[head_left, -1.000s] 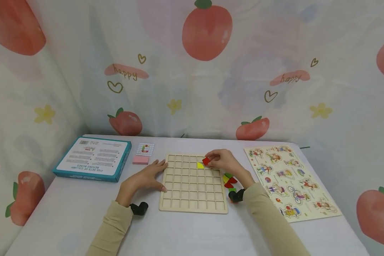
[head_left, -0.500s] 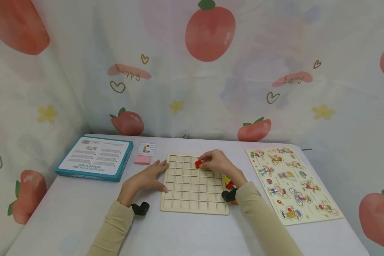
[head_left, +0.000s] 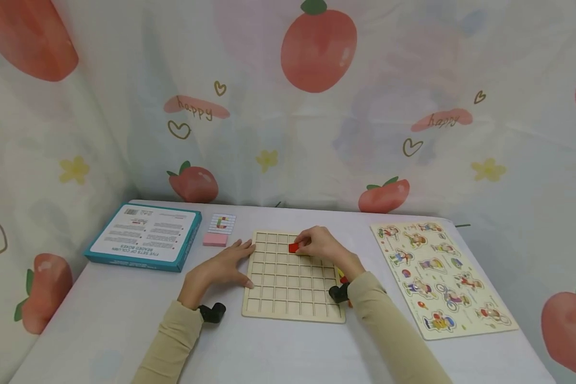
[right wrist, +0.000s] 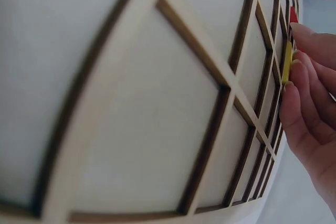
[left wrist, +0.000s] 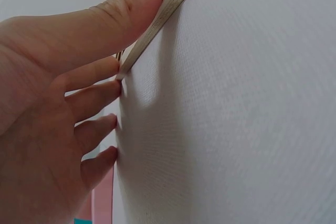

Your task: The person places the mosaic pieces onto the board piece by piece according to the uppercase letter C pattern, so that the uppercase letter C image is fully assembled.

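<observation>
A square wooden grid board [head_left: 282, 290] lies flat in the middle of the table. My right hand [head_left: 322, 246] pinches a small red tile [head_left: 293, 247] right over a cell near the board's far edge. Beside that tile, a yellow tile [right wrist: 287, 62] sits at the grid under the right fingers in the right wrist view; the hand hides it from the head view. My left hand [head_left: 223, 268] rests at the board's left edge, its thumb [left wrist: 123, 17] on the rim and its fingers spread along the side.
Loose coloured tiles [head_left: 341, 274] lie right of the board, partly behind the right wrist. A pattern card [head_left: 222, 223] and a pink block [head_left: 215, 240] are at the back left, near a teal-edged box [head_left: 144, 237]. A picture puzzle board [head_left: 441, 280] lies on the right.
My right hand has moved left over the board with the red tile, from right of the yellow tile to its left side. The left hand has stayed at the board's edge.
</observation>
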Action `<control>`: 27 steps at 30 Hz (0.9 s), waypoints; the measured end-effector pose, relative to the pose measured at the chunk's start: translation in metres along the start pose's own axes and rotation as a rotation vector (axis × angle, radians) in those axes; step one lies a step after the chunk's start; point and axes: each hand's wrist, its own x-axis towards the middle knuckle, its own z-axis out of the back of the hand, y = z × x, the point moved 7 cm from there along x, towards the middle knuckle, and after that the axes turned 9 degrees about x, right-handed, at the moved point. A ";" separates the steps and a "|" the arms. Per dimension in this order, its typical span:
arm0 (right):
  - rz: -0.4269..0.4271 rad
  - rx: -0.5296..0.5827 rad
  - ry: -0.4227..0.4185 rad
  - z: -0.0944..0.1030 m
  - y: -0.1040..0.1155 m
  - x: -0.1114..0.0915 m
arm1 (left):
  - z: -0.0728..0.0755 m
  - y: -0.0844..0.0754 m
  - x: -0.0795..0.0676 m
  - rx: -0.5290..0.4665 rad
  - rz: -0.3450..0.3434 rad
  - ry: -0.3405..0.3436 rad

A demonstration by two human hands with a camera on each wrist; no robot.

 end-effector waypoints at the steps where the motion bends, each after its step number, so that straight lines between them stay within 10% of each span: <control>1: -0.003 -0.009 0.003 -0.001 0.000 0.001 | 0.000 0.000 0.000 0.000 0.002 0.002; 27: -0.020 -0.007 -0.035 0.020 -0.017 -0.022 | 0.001 -0.006 -0.005 0.001 -0.006 0.003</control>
